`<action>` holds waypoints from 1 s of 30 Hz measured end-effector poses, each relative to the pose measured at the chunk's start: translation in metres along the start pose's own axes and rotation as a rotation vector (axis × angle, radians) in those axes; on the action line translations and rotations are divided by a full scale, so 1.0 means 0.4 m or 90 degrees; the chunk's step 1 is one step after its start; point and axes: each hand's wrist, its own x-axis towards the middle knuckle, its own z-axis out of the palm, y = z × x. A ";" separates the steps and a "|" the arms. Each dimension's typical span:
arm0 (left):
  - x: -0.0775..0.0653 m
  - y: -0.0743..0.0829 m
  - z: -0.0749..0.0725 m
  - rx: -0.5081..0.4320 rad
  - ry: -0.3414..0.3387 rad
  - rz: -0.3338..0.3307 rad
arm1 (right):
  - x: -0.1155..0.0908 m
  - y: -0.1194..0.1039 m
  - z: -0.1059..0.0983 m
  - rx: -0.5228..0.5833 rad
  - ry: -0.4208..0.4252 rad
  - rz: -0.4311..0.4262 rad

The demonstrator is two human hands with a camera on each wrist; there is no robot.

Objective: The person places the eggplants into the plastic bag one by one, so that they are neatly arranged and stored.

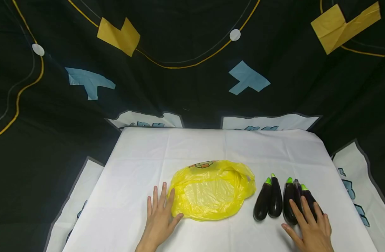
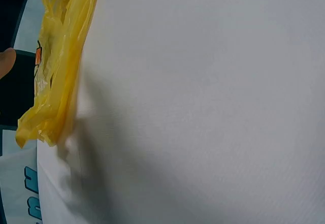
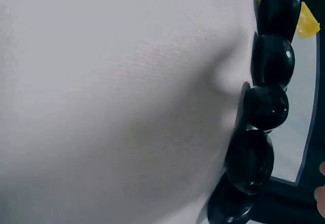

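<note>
A yellow plastic bag (image 1: 208,196) lies on the white-covered table, its mouth spread wide. At its left edge is my left hand (image 1: 159,218), fingers spread and straight, the index fingertip overlapping the bag in the head view. To the bag's right several dark eggplants (image 1: 275,197) with green tips lie side by side, stems pointing away from me. My right hand (image 1: 315,229) is at the near end of the rightmost eggplants, fingers spread, partly covering them. In the right wrist view the eggplants (image 3: 274,59) form a row, with fingertips (image 3: 321,198) at the right edge. Neither hand holds anything.
The white tablecloth (image 1: 198,143) stretches behind the bag. Beyond the table hangs a black cloth (image 1: 186,98) with yellow and blue shapes and curved lines. White patches with blue lettering (image 1: 268,122) border the table's far side.
</note>
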 end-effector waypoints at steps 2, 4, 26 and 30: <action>0.003 -0.004 -0.002 -0.005 -0.004 -0.002 | -0.003 0.004 0.003 0.018 0.008 0.001; 0.006 -0.010 -0.003 -0.015 -0.009 -0.006 | -0.004 0.011 0.005 0.041 0.019 0.005; 0.084 -0.054 0.040 -0.126 -0.031 -0.050 | -0.003 0.132 -0.008 0.153 0.016 0.202; 0.094 -0.053 0.046 -0.130 -0.042 -0.057 | 0.001 0.143 -0.008 0.154 -0.003 0.252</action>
